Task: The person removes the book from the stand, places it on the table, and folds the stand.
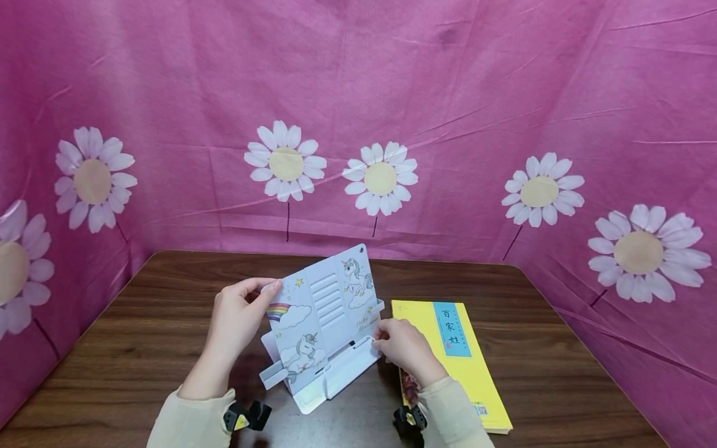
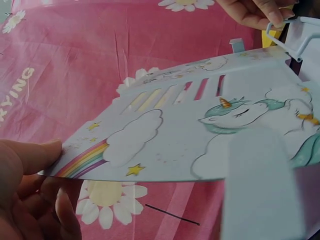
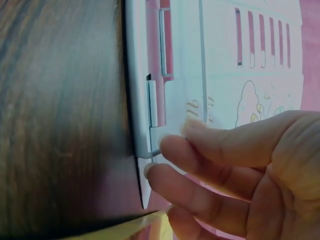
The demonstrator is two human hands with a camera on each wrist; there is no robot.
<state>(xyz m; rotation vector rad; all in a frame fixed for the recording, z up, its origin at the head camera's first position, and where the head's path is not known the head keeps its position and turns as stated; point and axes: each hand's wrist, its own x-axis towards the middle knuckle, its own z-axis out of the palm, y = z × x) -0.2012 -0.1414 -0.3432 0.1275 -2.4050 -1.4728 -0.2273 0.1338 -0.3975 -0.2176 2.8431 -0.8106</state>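
Note:
A white metal book stand [image 1: 305, 297] with unicorns, clouds and a rainbow printed on its slotted panel stands tilted on the table. My left hand [image 1: 238, 316] pinches the panel's upper left corner between thumb and fingers, beside the rainbow in the left wrist view. At the stand's lower right, my right hand [image 1: 407, 350] has thumb and fingertips pinched at the end of the white front ledge [image 1: 354, 368], by a bent wire clip [image 2: 301, 56]. A flat side arm [image 1: 273, 374] sticks out at the lower left, blurred and close in the left wrist view.
A yellow book [image 1: 480, 367] with a blue title label lies right of the stand, partly under my right forearm. The dark wooden table [image 1: 560, 373] backs onto a pink curtain [image 1: 448, 81] with white flowers. Each sleeve carries a black wrist camera [image 1: 246, 415].

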